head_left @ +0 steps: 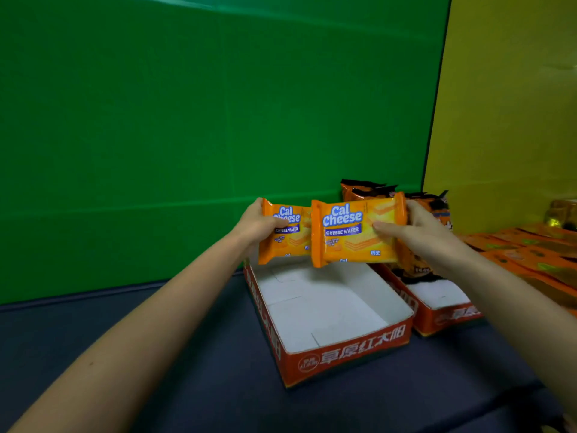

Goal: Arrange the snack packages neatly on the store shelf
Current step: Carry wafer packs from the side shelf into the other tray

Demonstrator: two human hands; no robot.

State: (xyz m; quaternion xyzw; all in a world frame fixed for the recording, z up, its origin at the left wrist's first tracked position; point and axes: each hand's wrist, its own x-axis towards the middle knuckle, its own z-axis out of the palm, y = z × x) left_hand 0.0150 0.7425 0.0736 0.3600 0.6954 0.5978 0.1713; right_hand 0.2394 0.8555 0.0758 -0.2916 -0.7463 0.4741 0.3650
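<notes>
Two packets up at once here: the left hand (259, 226) has its grip curled round the left edge of one glossy orange Cal Cheese wafer packet (285, 231), thumb across the front. The right hand (421, 232) pinches the right edge of a second, identical orange wafer packet (356, 232). Both packets stand upright, labels facing the camera, and the right one overlaps the other's inner edge. They hang over the far end of the open red cardboard display tray (343, 351), whose white floor shows bare in front of them; whether their lower edges touch it I cannot tell. Just to the right sits a second red tray (446, 317) with orange-and-black snack bags (368, 189) standing at its back, all on the dark blue shelf (187, 354). This looks like the loading step, barely begun. Next, I'd say, both packets want lowering squarely against the tray's back wall, side by side, upright, before either grip lets go.
</notes>
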